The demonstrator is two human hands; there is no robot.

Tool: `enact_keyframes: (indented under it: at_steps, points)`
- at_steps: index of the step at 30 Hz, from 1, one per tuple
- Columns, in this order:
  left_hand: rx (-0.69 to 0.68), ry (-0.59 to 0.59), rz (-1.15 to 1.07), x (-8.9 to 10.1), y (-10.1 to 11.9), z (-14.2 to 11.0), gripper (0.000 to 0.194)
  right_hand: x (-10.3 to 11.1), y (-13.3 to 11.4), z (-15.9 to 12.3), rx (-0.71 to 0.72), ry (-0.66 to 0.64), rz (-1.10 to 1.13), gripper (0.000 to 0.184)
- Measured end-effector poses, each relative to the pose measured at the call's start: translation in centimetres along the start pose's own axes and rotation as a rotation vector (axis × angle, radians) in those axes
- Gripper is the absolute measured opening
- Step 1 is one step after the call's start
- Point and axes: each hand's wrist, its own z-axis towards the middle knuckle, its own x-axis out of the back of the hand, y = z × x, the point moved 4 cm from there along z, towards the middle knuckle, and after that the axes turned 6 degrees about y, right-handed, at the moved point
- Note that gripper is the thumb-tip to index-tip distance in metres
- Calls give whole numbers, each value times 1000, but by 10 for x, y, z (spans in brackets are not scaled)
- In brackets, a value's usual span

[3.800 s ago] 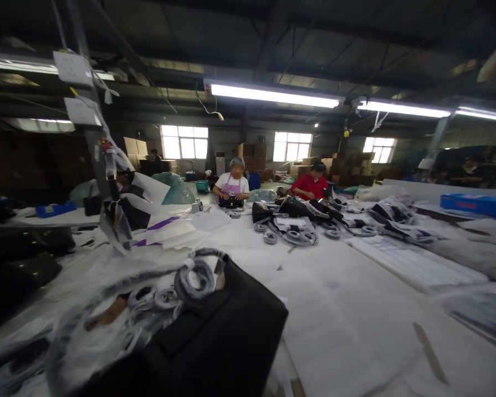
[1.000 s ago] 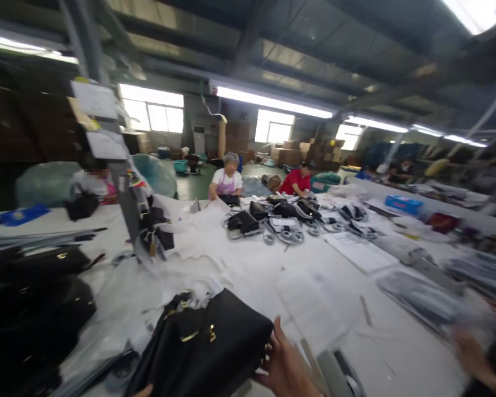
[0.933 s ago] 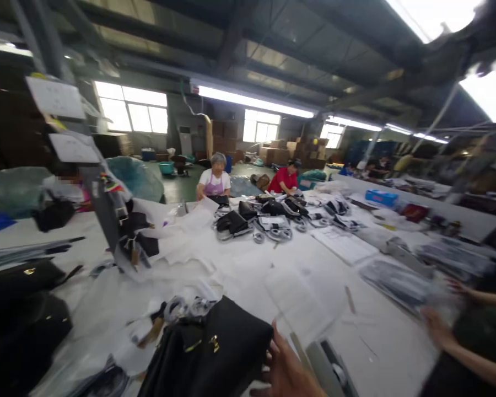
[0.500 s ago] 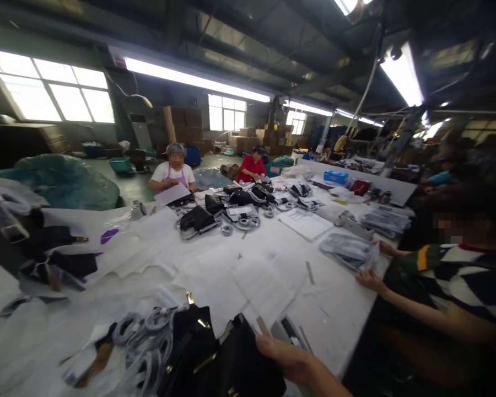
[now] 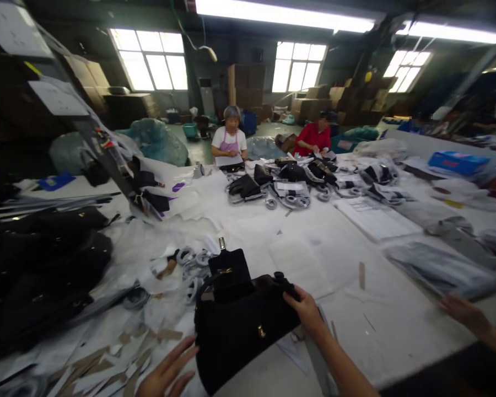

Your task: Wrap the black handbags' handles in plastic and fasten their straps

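Black bag (image 5: 240, 325) is tilted up at the table's (image 5: 405, 325) near edge, roughly mid-length. Right hand (image 5: 308, 311) has fingers clamped on its upper right corner. Left hand (image 5: 169, 372) has fingers spread at its left side, not gripping; can't tell if the tips touch.

Progress, my read: metal fittings look done, gold lock (image 5: 261, 331) on the front panel, gold clasp (image 5: 222, 243) on the tip of the flap (image 5: 233, 273). Flap stands up, so fastening looks undone. No wrap visible on the body. Inside hidden, can't call whether it's stuffed.

Coiled straps (image 5: 186, 258) sit just beyond its left side; can't tell whose they are. Dark bag pile (image 5: 45, 264) on the left edge, more bags (image 5: 293, 172) toward the far edge, some with wrapping; can't tell which are finished. Paper scraps (image 5: 103, 369) near the near-left corner.
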Motion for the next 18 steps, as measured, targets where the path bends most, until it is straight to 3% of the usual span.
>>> enact_keyframes:
  at_steps: [2,4,6,8,12,15,18]
  points:
    - [291,118,-40,2,-12,10,33,0,-6,5,65,-45,-40,32]
    - [555,169,-121,-5,-24,23,48,-4,-9,7,121,-89,-72,27]
    - [760,124,-269,-23,-32,34,61,-9,-9,8,164,-127,-97,24]
    - [809,74,-341,-43,-36,42,59,-14,-7,7,195,-153,-117,23]
    - [799,33,-397,-72,-36,47,33,-14,-3,1,246,-147,-153,22]
    - [777,105,-443,-75,-32,54,29,-3,-5,-7,275,-77,-175,25]
    - [753,190,-524,-75,-27,67,32,10,-4,-18,288,-7,-209,44]
